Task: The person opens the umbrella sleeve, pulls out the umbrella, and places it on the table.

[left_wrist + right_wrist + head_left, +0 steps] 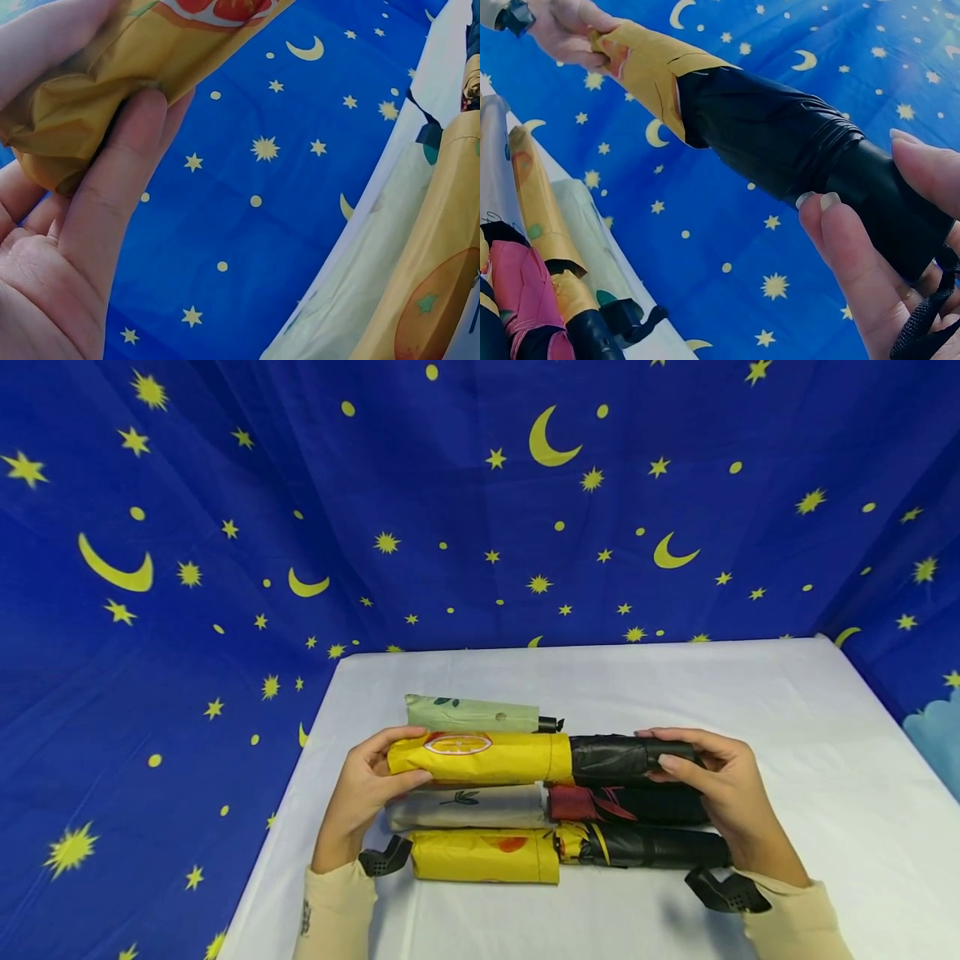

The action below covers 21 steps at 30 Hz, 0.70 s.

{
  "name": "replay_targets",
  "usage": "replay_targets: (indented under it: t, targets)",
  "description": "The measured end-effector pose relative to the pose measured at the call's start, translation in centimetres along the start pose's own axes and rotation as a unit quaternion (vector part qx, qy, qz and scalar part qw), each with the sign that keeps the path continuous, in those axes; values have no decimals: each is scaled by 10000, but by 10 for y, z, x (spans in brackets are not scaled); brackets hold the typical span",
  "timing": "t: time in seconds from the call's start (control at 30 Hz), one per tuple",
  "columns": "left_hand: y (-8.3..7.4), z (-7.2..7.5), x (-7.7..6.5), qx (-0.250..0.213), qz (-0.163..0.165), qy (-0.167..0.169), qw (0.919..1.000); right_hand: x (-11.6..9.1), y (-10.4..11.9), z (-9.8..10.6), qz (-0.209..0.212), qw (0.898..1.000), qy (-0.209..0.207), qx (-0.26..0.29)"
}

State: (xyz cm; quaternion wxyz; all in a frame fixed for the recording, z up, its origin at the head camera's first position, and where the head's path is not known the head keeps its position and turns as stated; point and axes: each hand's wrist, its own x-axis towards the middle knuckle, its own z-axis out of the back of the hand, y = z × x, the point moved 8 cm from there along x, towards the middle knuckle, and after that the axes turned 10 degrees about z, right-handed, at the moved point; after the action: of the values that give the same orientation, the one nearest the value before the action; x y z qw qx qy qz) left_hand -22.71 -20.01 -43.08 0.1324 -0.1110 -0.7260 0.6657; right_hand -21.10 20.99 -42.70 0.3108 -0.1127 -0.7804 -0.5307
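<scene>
Both hands hold a folded umbrella [480, 757] level above the table, its yellow, fruit-printed sleeve covering the left half. My left hand [375, 777] grips the closed end of that sleeve. At the other end, thumb and fingers of my right hand [716, 772] hold the black handle part; a black strap [922, 322] hangs by the palm. Below lie a grey-sleeved umbrella with a red and black body [592, 804] and another yellow-sleeved one [487, 856]. A pale green umbrella [472, 714] lies behind. The right wrist view shows one more yellow-sleeved umbrella [547, 210] beside the green one.
A white cloth covers the table [810, 718], with its far edge against a blue curtain [450, 485] of moons and stars. Each wrist carries a black camera mount [727, 892]. The umbrellas on the table lie side by side, close together.
</scene>
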Motion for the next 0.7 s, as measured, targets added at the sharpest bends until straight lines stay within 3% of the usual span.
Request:
replay_targets:
  t: [0.7]
  targets:
    - [-4,-1,-4,25,18,161,9999,-6,2,3,-6,10000,8,15]
